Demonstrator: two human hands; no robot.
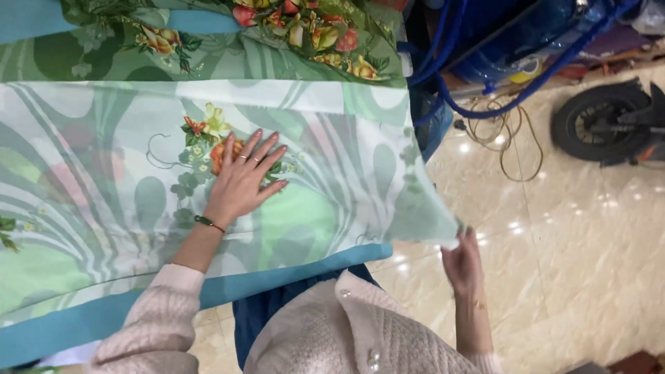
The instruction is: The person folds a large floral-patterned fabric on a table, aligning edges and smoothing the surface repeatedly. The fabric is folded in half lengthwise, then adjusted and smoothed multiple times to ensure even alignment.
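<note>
A large green floral sheet with a teal border lies spread over a raised surface. My left hand rests flat on it, fingers apart, pressing on an orange flower print. A dark bracelet sits on that wrist. My right hand is off the surface's right edge and pinches the sheet's lower right corner, holding it out over the floor.
Glossy beige tiled floor fills the right side. A black wheel of a small vehicle stands at the far right. Blue hoses and a coiled tan cord lie near the surface's right end.
</note>
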